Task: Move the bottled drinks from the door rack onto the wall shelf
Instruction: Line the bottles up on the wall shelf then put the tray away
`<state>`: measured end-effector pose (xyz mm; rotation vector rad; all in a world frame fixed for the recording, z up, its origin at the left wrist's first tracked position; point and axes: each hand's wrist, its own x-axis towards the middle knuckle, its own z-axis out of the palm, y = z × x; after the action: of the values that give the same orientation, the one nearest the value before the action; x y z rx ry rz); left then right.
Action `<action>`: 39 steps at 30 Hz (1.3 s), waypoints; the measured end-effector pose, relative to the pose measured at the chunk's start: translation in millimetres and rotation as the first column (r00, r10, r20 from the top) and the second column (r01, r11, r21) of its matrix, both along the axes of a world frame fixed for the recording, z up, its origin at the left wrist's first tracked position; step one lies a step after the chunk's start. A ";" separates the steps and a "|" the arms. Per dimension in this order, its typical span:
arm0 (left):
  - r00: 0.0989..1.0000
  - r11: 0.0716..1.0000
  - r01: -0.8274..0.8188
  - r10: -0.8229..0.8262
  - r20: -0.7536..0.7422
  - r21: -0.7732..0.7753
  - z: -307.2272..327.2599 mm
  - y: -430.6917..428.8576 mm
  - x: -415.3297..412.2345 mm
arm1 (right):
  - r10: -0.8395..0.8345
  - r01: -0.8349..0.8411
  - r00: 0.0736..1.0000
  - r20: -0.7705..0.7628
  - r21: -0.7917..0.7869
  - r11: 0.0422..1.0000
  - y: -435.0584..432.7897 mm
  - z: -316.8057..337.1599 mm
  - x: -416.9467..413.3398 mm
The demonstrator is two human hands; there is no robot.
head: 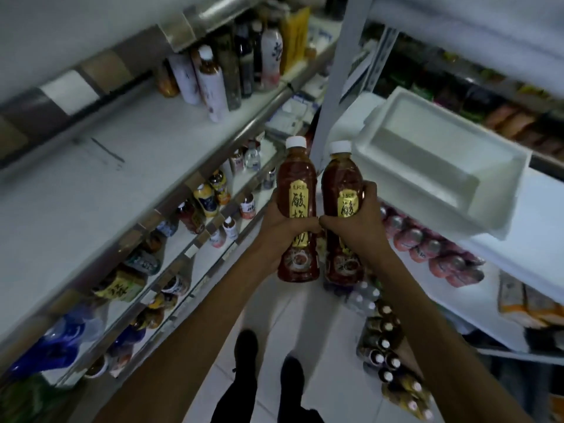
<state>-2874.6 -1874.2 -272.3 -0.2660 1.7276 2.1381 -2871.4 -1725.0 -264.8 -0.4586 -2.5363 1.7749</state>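
Two dark red bottled drinks with white caps and gold labels stand upright side by side in the air at mid-frame. My left hand [282, 228] grips the left bottle [297, 181] round its middle. My right hand [354, 221] grips the right bottle [341, 178] the same way. The two hands touch at the thumbs. To the left runs the white wall shelf [100, 178], with a group of bottles [219, 68] at its far end. To the right, an empty white door rack tray [436, 160] juts out from the open fridge door.
Lower wall shelves [183, 239] on the left hold several assorted bottles. Below the door tray lie pink cans [427, 242] and, further down, several dark bottles with white caps [384, 346]. My feet [268, 370] stand on the white tiled floor between shelf and door.
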 end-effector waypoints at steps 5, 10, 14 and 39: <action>0.989 0.998 -0.063 0.060 -0.135 -0.015 70.6 -3.4 0.5 | 0.055 -0.057 0.992 -0.116 -0.009 0.998 -4.4 66.4 -6.5; 0.953 0.986 -0.169 0.162 -0.254 -0.006 131.8 -18.4 4.5 | 0.124 -0.143 0.960 -0.251 -0.058 0.988 -26.0 128.8 -14.6; 0.898 0.964 -0.263 0.255 -0.357 0.028 171.2 -46.8 8.8 | 0.205 -0.242 0.914 -0.349 -0.065 0.968 -55.4 166.7 -22.8; 0.654 0.732 -0.681 0.618 -0.436 0.015 223.5 -290.3 57.0 | 0.597 -0.634 0.716 -0.362 0.022 0.773 -334.9 228.0 -35.3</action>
<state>-2817.6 -2164.5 -48.8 -0.5956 2.3111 2.7248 -2906.7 -2060.0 -36.8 0.7590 -2.4879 1.9256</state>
